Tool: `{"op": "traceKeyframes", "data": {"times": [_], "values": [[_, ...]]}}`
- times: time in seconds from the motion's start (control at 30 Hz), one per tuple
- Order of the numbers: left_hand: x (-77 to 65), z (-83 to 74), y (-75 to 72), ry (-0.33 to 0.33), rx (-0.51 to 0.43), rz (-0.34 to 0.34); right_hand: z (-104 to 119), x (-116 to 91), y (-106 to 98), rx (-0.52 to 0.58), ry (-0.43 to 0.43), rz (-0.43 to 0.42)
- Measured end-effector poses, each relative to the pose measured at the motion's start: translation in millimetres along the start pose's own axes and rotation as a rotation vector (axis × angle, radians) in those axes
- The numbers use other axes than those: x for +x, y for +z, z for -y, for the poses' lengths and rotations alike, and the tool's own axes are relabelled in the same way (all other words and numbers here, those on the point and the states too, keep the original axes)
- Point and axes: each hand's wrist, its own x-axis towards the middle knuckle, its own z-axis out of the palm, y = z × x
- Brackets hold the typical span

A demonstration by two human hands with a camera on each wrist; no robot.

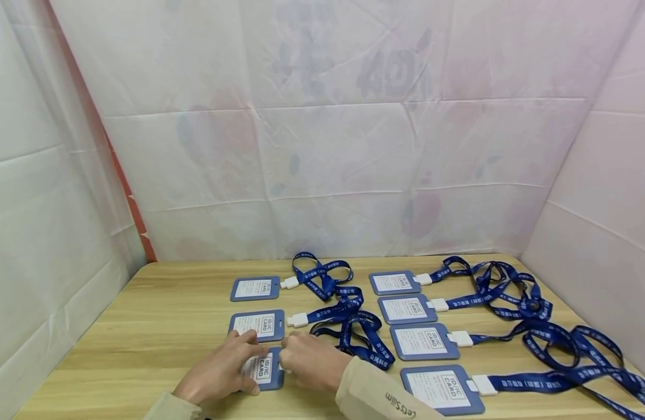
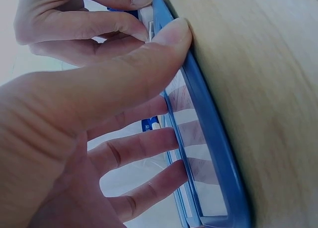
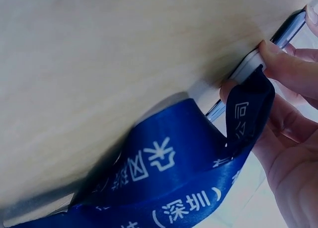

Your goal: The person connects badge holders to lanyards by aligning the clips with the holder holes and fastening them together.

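Note:
In the head view my left hand (image 1: 217, 368) holds the nearest blue ID card holder (image 1: 272, 373) of the left column, flat on the wooden table. The left wrist view shows my thumb (image 2: 171, 34) on the near edge of its frame and the other fingers spread toward the far edge. My right hand (image 1: 313, 360) is at the holder's slotted end. It pinches the white clip (image 3: 247, 66) of a dark blue lanyard (image 3: 174, 163) with white lettering, seen in the right wrist view. The clip's tip at the slot is mostly hidden by my fingers.
Two more card holders, a far one (image 1: 255, 289) and a middle one (image 1: 264, 325), lie to the left, with white clips beside their slots. On the right, several holders (image 1: 424, 342) have lanyards (image 1: 553, 344) attached, trailing right. White sheeting (image 1: 327, 146) walls the table's back and sides.

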Motion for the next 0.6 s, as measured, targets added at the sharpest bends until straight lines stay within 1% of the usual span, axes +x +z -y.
{"op": "traceKeyframes", "data": {"times": [0.37, 0.5, 0.6], "values": [[-0.7, -0.6, -0.5, -0.009, -0.005, -0.004, 0.9, 1.7, -0.6, 0.011, 0.006, 0.013], [-0.7, -0.3, -0.2, 0.005, 0.015, -0.005, 1.8, 2.8, 0.8, -0.024, -0.018, -0.007], [-0.5, -1.0, 0.3, 0.008, 0.022, -0.008, 2.9, 3.3, -0.2, -0.036, -0.013, -0.001]]}}
